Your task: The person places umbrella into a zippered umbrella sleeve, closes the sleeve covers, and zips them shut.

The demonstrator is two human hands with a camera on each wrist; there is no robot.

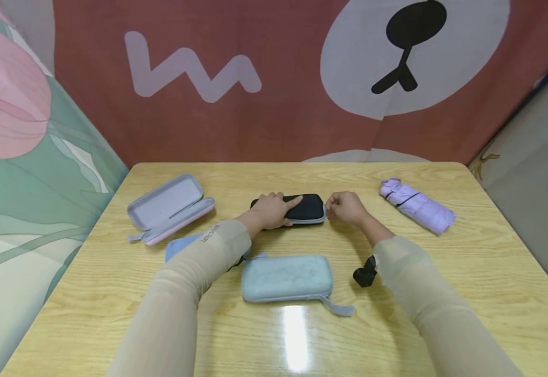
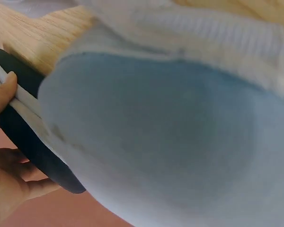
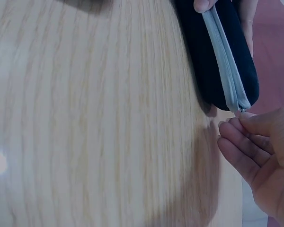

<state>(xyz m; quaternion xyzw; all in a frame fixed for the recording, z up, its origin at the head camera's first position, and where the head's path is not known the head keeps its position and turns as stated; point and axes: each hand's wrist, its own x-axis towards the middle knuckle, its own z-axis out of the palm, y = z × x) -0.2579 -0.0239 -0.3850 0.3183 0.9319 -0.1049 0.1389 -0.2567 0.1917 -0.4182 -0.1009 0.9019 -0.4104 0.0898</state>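
A black zip case (image 1: 308,207) with a pale grey zipper band lies near the middle of the table. My left hand (image 1: 271,210) grips its left part from above, thumb on the front side and fingers over the top and back. In the left wrist view the thumb (image 2: 8,87) presses right at the zipper band. At the case's right end my right hand (image 1: 346,207) pinches the zipper pull (image 3: 242,111) between thumb and forefinger. The right wrist view shows the zipper band (image 3: 225,61) running along the case's side up to that pull.
A pale teal case (image 1: 287,277) with a strap lies in front. Left stands an open lilac-grey case (image 1: 167,203); a blue case (image 1: 179,245) is partly hidden by my left sleeve. A folded purple umbrella (image 1: 417,205) lies at right. A black wrist device (image 1: 365,272) hangs under my right sleeve.
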